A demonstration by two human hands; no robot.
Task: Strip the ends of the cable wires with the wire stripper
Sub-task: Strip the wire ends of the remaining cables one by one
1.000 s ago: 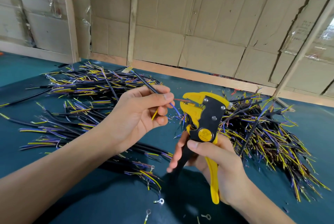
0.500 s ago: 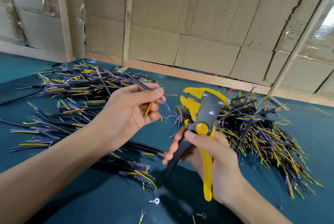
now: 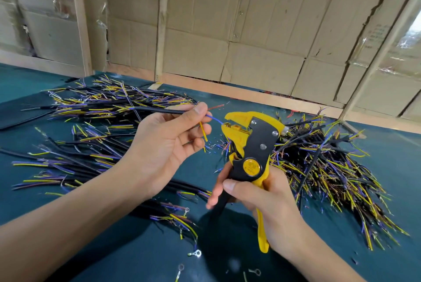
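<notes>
My left hand pinches a black cable between thumb and forefinger. Three thin wires stick out past the fingers: a blue wire, a yellow wire hanging down, and a red wire pointing up and right. The blue wire's tip reaches the open jaws of the yellow-and-black wire stripper. My right hand grips the stripper's handles and holds it upright, jaws to the left.
A teal table carries a pile of black cables with coloured ends at the left and a bigger heap at the right. Small ring terminals lie near the front. A cardboard wall backs the table.
The red wire has come away from the stripper's jaws. The blue wire's tip now sits at the jaws. Both hands stayed close together.
</notes>
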